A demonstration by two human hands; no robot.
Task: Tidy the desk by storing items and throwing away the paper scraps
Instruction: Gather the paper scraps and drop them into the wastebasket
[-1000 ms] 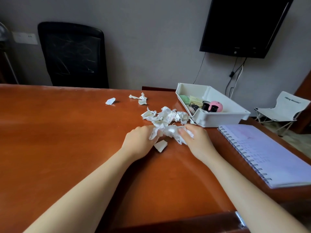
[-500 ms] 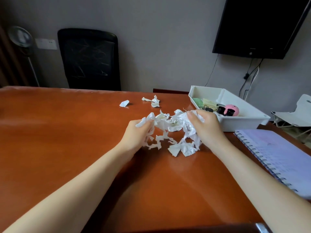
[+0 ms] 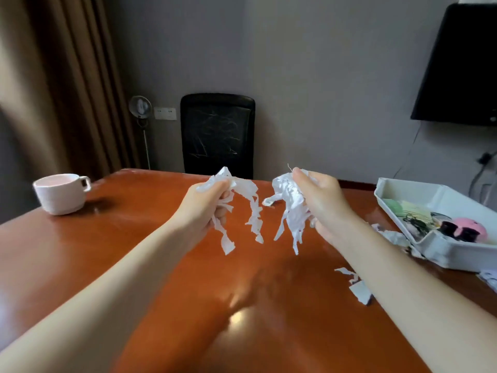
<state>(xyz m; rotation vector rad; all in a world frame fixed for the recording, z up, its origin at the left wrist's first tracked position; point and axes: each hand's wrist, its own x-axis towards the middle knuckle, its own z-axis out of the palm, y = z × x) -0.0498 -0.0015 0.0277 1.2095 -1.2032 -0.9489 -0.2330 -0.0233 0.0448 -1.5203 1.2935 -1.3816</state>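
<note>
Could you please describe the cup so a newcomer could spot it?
On the brown desk, look to the far left, by the curtain. The cup stands alone: round, pale pink, with a handle, unlike the boxy tray at the right.

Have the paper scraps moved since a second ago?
Yes, upward: the paper scraps lay on the desk by the white tray; now the left hand and right hand grip them above it.
</note>
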